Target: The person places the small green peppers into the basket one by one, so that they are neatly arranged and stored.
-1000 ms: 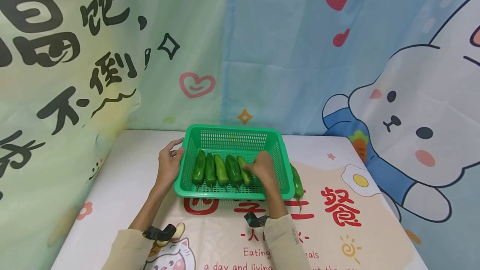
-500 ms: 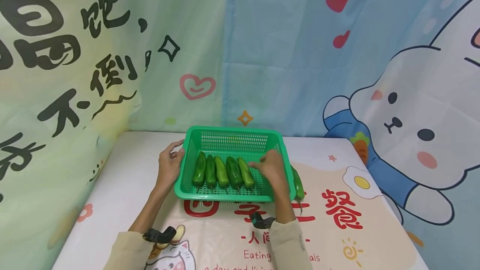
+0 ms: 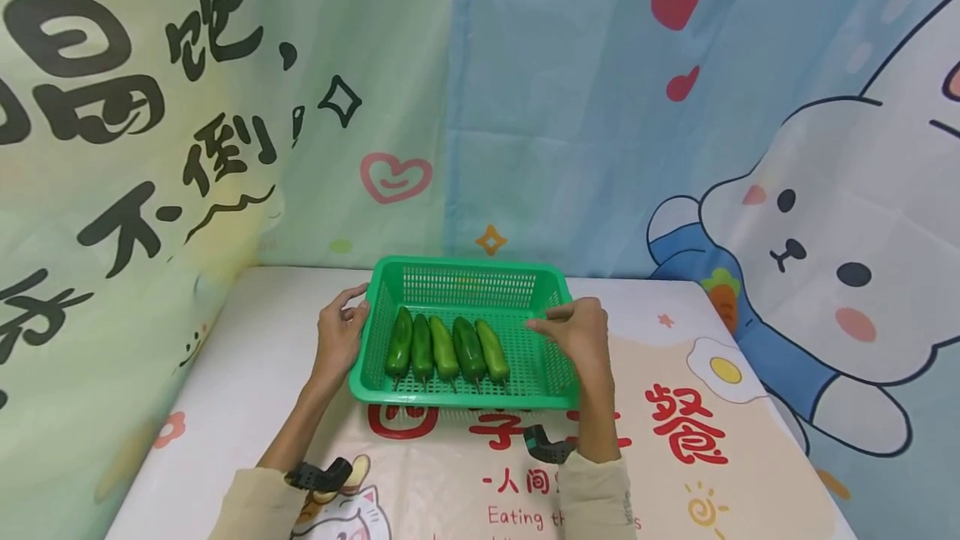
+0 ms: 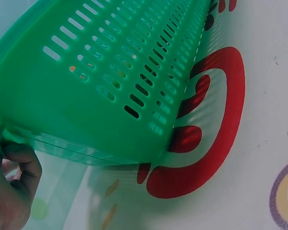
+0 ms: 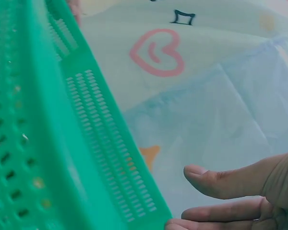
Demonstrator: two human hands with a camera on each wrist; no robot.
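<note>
A green plastic basket (image 3: 463,400) with slotted walls stands on the table in the head view. Inside it several green chili peppers (image 3: 444,348) lie side by side, stems toward the front, on the left and middle of its floor. My left hand (image 3: 341,332) holds the basket's left rim between thumb and fingers; the left wrist view shows the left fingers (image 4: 24,160) at that rim. Over the basket's right rim is my right hand (image 3: 581,330), thumb and fingers apart with nothing between them. The right wrist view shows the right thumb (image 5: 221,182) extended beside the basket wall.
A printed cloth with red characters covers the table (image 3: 675,340). Behind it hangs a patterned curtain (image 3: 540,148) with a rabbit picture on the right. A black wrist camera (image 3: 547,445) sits on the right wrist, another (image 3: 321,475) on the left.
My right hand has left the rightmost chili pepper and moved right to the basket's right rim. The chili pepper outside the basket is now hidden behind the right arm. The left hand stays put.
</note>
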